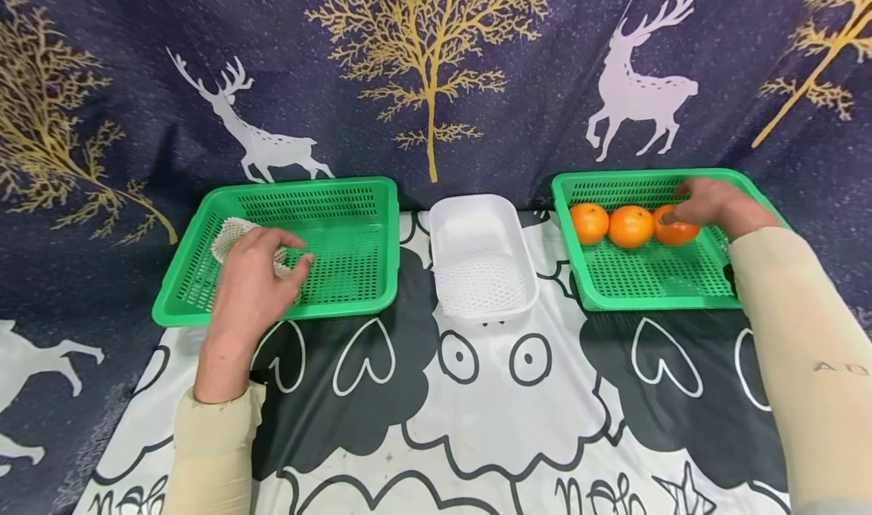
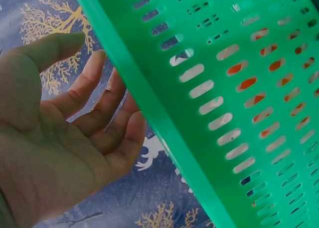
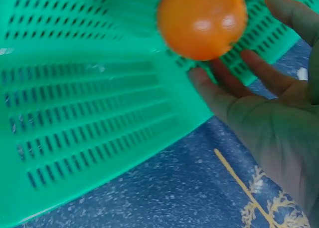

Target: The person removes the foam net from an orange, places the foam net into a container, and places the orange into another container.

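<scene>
My left hand [image 1: 257, 276] hovers over the left green basket [image 1: 391, 250], thumb and fingers apart. A white foam net [image 1: 235, 235] lies in that basket, partly hidden behind the hand. In the left wrist view my left hand [image 2: 75, 118] has loosely bent fingers near a basket rim and nothing in its palm. My right hand [image 1: 715, 203] reaches over the back of the right green basket [image 1: 681, 303]. Its fingers are at the rightmost orange [image 1: 674, 231]. In the right wrist view the fingertips are at the edge of an orange [image 3: 202, 21], while the thumb stands away from it.
Two more oranges, a left one [image 1: 589, 223] and a middle one [image 1: 630, 226], sit in a row in the right basket. Between the baskets stands a white tray [image 1: 470, 220] with white foam netting [image 1: 484, 284] in its front half. A patterned cloth [image 1: 504, 416] covers the table; a dark curtain [image 1: 477, 159] hangs behind.
</scene>
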`<state>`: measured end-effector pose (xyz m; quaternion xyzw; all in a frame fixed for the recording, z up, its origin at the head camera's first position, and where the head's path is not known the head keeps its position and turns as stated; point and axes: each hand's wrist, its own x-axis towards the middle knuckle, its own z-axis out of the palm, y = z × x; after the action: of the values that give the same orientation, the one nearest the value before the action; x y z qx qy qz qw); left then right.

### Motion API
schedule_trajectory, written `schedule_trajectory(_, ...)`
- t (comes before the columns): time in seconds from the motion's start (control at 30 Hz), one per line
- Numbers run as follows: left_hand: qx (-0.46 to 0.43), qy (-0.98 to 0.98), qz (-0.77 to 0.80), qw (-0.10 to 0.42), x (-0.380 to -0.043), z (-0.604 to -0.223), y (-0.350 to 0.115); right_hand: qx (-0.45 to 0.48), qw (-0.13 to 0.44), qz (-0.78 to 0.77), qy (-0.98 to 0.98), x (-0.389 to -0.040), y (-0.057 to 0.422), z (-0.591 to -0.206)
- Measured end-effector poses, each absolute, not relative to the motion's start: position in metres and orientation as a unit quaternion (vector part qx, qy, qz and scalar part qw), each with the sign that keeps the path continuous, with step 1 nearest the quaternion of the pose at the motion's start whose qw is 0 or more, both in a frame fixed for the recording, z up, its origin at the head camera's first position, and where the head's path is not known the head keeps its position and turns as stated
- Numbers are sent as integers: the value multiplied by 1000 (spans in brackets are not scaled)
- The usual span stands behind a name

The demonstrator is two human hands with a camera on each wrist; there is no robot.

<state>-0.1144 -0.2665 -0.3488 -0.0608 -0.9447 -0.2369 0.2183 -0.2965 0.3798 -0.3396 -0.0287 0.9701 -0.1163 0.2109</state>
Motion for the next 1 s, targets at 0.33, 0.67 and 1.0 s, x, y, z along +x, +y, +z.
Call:
schedule_trajectory(0.33, -32, -950, -229, 210, -114, -348, -276, -10, 126, -160, 979, -279, 352, -312)
schedule_trajectory(0.67, -25, -954, -226, 193, -111, -344, -279, -87, -7, -206, 975, -239, 289, -296)
schedule_trajectory(1.0, 3, -959, -213, 187, -108, -342, -286, -193, -151, -248, 937, -199, 206, -305)
